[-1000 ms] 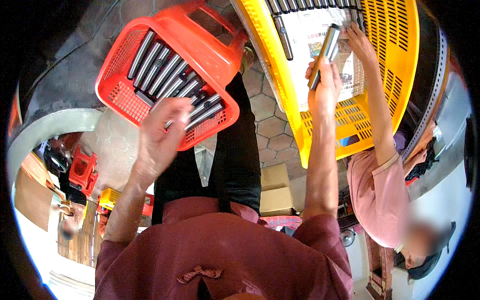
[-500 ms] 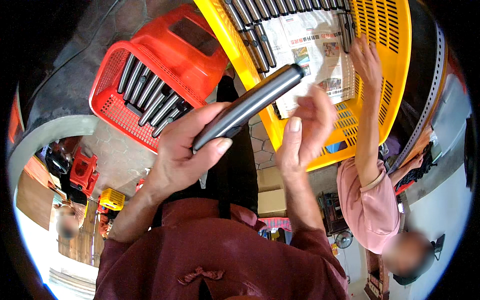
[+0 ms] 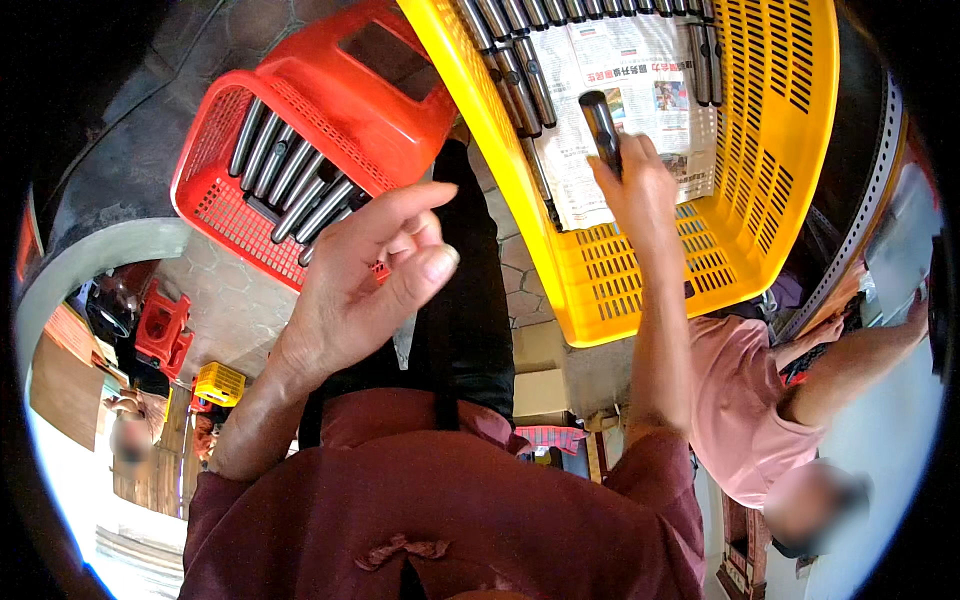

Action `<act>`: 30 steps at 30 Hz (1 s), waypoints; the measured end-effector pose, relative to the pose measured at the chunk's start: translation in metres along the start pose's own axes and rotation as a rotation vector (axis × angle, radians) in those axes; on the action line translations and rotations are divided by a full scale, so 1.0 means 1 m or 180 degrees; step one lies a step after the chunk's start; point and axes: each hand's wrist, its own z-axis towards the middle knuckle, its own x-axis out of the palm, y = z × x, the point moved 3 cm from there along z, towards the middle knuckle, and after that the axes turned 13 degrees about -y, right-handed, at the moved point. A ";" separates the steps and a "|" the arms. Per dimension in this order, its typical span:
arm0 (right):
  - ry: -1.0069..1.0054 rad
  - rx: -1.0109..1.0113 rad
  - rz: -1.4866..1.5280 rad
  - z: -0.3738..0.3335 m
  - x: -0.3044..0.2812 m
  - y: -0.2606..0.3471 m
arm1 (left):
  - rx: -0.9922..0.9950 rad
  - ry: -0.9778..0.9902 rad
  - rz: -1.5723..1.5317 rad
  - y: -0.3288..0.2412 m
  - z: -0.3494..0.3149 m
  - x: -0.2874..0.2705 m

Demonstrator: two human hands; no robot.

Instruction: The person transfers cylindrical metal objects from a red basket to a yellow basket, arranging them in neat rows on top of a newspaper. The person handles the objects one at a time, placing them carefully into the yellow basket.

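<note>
My right hand (image 3: 645, 195) grips a dark metal tube (image 3: 600, 120) with a black end, holding it above the newspaper (image 3: 570, 180) inside the yellow slotted basket (image 3: 740, 265). Rows of similar tubes (image 3: 515, 85) lie along the far and left sides of that paper, with a few more at its right. Between the two baskets, in front of my body, my left hand (image 3: 365, 270) has nothing in it; its fingers are apart and partly curled. Beyond it, several tubes (image 3: 290, 170) rest in a red mesh basket (image 3: 235, 215).
A red plastic stool (image 3: 340, 85) stands against the red basket. At the right is a person in a pink shirt (image 3: 745, 400), near a perforated metal edge (image 3: 870, 190). A cardboard box (image 3: 540, 390) sits below the yellow basket. Another person appears far left.
The tube has passed from my left hand to my right, which has carried it over the newspaper. My left hand has let go. The co-worker's hand has left the yellow basket, moving right.
</note>
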 end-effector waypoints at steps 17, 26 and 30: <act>-0.0296 -0.0045 -0.0198 0.065 0.147 -0.048 | -0.0906 -0.0379 0.0186 0.045 -0.030 -0.020; -0.0576 0.0124 0.0232 0.062 0.148 -0.052 | -0.0950 -0.0453 0.0182 0.064 -0.038 -0.038; -0.0795 -0.0313 0.0061 0.066 0.158 -0.062 | -0.0854 -0.0617 0.0530 0.075 -0.044 -0.053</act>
